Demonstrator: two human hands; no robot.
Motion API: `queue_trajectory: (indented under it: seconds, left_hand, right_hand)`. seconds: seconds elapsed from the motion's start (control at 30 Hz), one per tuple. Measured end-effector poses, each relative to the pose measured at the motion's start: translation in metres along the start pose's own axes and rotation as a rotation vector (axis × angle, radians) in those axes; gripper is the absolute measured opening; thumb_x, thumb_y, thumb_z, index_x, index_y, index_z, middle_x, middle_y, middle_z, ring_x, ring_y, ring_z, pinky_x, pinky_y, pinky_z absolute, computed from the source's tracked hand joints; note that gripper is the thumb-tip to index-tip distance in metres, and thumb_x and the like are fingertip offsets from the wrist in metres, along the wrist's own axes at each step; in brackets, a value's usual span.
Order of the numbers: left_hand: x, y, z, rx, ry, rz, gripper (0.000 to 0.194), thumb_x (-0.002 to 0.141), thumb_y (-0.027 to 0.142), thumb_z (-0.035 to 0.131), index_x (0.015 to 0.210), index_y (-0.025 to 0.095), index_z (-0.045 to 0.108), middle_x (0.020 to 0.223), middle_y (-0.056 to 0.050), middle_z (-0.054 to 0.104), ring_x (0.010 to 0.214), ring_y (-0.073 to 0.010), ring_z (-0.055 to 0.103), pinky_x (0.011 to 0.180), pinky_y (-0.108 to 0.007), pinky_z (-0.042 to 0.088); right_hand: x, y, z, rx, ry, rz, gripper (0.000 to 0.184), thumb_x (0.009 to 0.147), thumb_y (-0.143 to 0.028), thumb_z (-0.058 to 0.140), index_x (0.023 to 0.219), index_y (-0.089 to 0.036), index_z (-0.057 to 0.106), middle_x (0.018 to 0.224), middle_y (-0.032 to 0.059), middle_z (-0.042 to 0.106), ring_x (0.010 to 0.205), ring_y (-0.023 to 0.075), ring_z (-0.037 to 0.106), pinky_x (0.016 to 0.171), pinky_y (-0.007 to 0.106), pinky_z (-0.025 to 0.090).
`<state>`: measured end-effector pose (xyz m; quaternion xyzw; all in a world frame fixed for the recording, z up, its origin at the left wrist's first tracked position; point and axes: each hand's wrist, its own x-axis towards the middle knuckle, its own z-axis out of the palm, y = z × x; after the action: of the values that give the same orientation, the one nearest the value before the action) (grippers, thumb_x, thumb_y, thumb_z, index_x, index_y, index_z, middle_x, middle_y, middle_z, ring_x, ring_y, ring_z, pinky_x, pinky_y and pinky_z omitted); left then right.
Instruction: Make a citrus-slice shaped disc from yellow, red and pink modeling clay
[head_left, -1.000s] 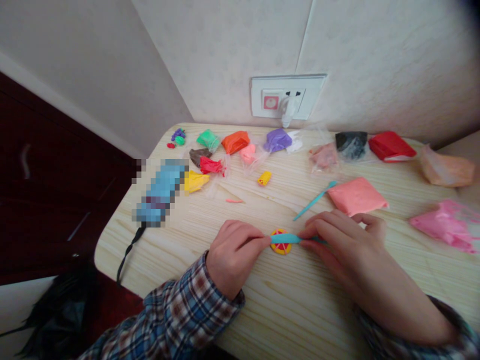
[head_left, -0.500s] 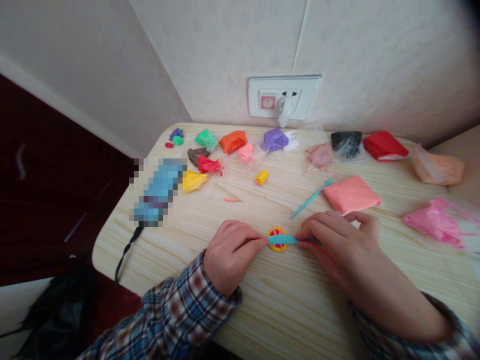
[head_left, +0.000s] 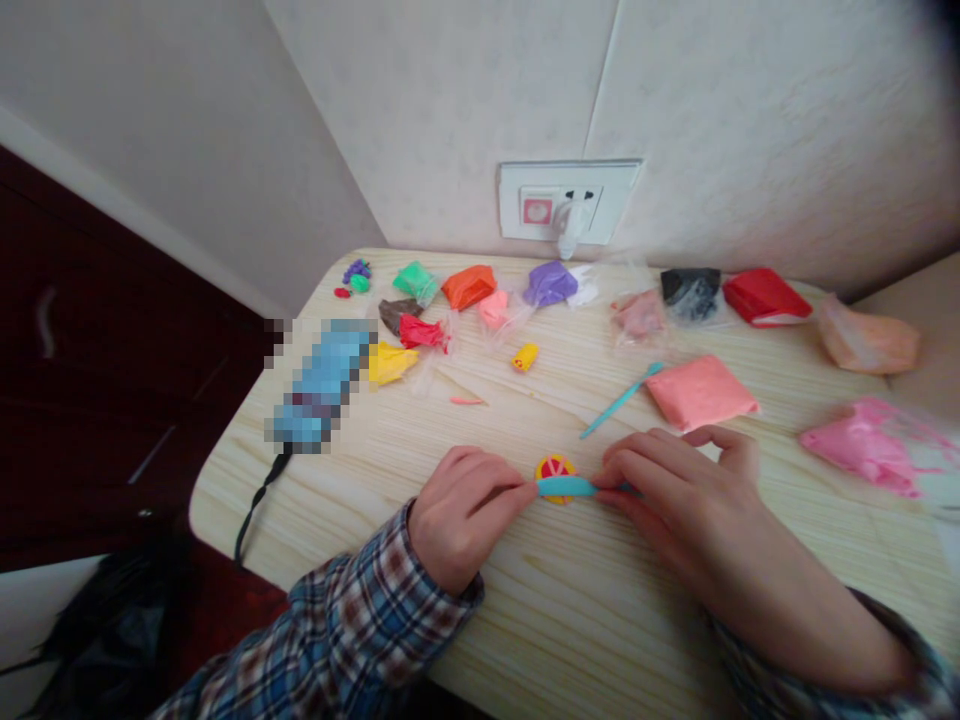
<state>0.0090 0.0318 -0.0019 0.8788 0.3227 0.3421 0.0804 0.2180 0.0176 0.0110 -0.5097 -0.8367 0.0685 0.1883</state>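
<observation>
A small round clay disc (head_left: pixel 556 468) with a yellow rim, red centre and pale pink lines lies on the table. Across its near part runs a light-blue flat modelling tool (head_left: pixel 566 487). My left hand (head_left: pixel 469 510) is closed, its thumb and fingertips at the tool's left end. On the right, my right hand (head_left: pixel 675 500) pinches the other end, with part of the tool hidden under its fingers. Beyond the disc are a second, thin blue tool (head_left: pixel 619 403), a yellow clay roll (head_left: pixel 526 357) and a thin pink clay strip (head_left: pixel 466 401).
Bags of coloured clay line the back, among them orange (head_left: pixel 469 288), purple (head_left: pixel 550 284) and black (head_left: pixel 691 295). A salmon clay packet (head_left: pixel 703 392) sits beyond my right hand. At left lies a pixelated blue object (head_left: pixel 322 385) with a black cord. Tiny clay fruits (head_left: pixel 357 274) stand at the far-left corner.
The blue tool has shifted slightly toward me over the disc, uncovering more of its red centre. Both hands keep their hold. The camera view has moved a little.
</observation>
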Motion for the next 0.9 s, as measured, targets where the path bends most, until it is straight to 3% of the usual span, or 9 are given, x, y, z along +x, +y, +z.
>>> queue_trajectory:
  seconds: [0.33, 0.63, 0.9]
  left_hand:
    - [-0.0012, 0.0009, 0.0015, 0.023, -0.003, 0.012, 0.011, 0.084, 0.010, 0.056, 0.079, 0.011, 0.066, 0.073, -0.006, 0.069, 0.070, -0.0149, 0.062, 0.065, -0.030, 0.052]
    - [-0.0035, -0.0005, 0.0014, -0.004, 0.001, 0.035, 0.012, 0.085, 0.009, 0.054, 0.081, 0.010, 0.066, 0.074, -0.007, 0.069, 0.070, -0.0155, 0.063, 0.065, -0.031, 0.052]
    - [0.0026, 0.0013, 0.0011, -0.024, 0.032, -0.021, 0.012, 0.085, 0.010, 0.054, 0.085, 0.009, 0.066, 0.077, -0.008, 0.069, 0.073, -0.0159, 0.062, 0.067, -0.032, 0.051]
  right_hand:
    - [-0.0003, -0.0005, 0.0001, -0.010, -0.087, -0.001, 0.029, 0.093, -0.021, 0.034, 0.072, -0.021, 0.055, 0.075, 0.0000, 0.062, 0.072, 0.0179, 0.056, 0.080, 0.039, 0.026]
    - [-0.0016, 0.0006, -0.0029, 0.029, -0.078, -0.027, 0.029, 0.093, -0.022, 0.034, 0.072, -0.021, 0.055, 0.072, -0.0014, 0.062, 0.070, 0.0167, 0.056, 0.080, 0.039, 0.026]
    - [-0.0004, 0.0052, -0.0001, 0.000, 0.069, -0.031, 0.034, 0.096, -0.032, 0.029, 0.080, -0.022, 0.058, 0.076, -0.0005, 0.064, 0.071, 0.0167, 0.059, 0.079, 0.038, 0.026]
